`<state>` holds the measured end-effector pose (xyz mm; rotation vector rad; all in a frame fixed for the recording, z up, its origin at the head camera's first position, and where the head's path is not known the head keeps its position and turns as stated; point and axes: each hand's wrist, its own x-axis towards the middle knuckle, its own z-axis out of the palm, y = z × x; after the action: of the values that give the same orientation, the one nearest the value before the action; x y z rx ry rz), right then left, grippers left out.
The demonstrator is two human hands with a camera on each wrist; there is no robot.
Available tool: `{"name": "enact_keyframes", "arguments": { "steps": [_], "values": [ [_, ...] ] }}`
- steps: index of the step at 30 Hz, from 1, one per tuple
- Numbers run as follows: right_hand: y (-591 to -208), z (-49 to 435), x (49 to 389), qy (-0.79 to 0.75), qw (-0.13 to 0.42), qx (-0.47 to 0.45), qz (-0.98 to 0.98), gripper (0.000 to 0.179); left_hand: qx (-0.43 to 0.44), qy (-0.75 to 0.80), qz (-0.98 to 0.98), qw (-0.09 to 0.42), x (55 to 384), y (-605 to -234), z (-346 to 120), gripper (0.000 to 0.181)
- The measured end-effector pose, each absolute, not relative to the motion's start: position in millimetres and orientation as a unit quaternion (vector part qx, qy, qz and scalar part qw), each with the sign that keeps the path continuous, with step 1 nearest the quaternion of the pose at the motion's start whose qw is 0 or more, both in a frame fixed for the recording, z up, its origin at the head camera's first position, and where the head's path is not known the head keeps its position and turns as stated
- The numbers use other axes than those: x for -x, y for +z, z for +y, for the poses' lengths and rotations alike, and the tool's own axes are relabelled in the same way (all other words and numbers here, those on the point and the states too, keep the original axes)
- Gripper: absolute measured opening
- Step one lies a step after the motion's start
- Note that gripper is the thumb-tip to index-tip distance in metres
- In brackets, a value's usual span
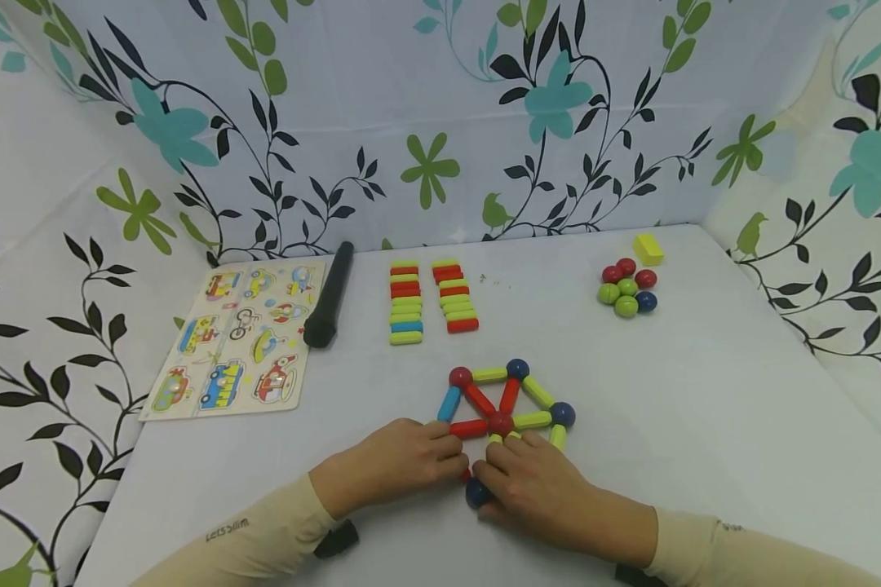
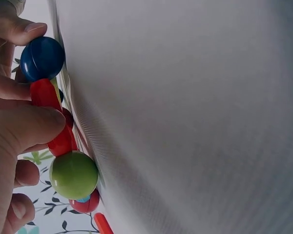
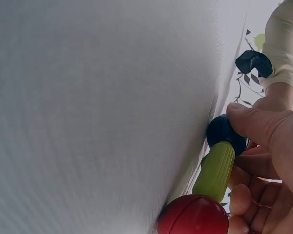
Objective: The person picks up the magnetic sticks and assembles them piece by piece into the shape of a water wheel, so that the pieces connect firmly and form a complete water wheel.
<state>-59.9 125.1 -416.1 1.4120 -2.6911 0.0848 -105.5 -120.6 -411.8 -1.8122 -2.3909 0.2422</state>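
A flat frame of toy building rods and balls lies on the table, with a red ball (image 1: 501, 424) at its hub. My left hand (image 1: 392, 461) pinches a red rod (image 2: 44, 93) at the frame's near left side. That rod runs between a green ball (image 2: 73, 174) and a dark blue ball (image 1: 477, 493). My right hand (image 1: 551, 493) holds this blue ball, its thumb on it in the right wrist view. A yellow-green rod (image 3: 214, 170) joins the blue ball to a red ball (image 3: 193, 215). My hands hide part of the frame's near side.
Two columns of coloured rods (image 1: 406, 300) lie beyond the frame. Several loose balls (image 1: 626, 284) and a yellow block (image 1: 648, 249) are at the back right. A black microphone (image 1: 329, 297) and a wooden picture puzzle board (image 1: 235, 338) lie at the left.
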Motion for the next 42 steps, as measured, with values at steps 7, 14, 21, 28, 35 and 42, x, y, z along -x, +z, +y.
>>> {"name": "enact_keyframes", "arguments": {
  "steps": [7, 14, 21, 28, 35, 42],
  "values": [
    [-407, 131, 67, 0.07, 0.011, -0.419, -0.905, 0.054, 0.598, 0.066, -0.796, 0.062, 107, -411, -119, 0.034],
    [-398, 151, 75, 0.075, 0.057, -0.363, -0.927, 0.057, 0.603, 0.074, -0.792, 0.069, 106, -411, -117, 0.03],
    [-399, 174, 81, 0.081, 0.064, -0.31, -0.945, 0.053, 0.582, 0.001, -0.811, 0.054, 108, -411, -123, 0.032],
    [-406, 201, 95, 0.152, 0.029, -0.194, -0.969, 0.045, 0.302, -0.26, -0.914, -0.083, 115, -416, -129, 0.027],
    [-417, 212, 109, 0.271, -0.072, -0.145, -0.949, 0.031, 0.15, -0.375, -0.893, -0.2, 125, -421, -127, 0.018],
    [-424, 215, 113, 0.299, -0.076, -0.151, -0.939, 0.023, 0.127, -0.404, -0.876, -0.233, 128, -419, -130, 0.016]
  ]
}}
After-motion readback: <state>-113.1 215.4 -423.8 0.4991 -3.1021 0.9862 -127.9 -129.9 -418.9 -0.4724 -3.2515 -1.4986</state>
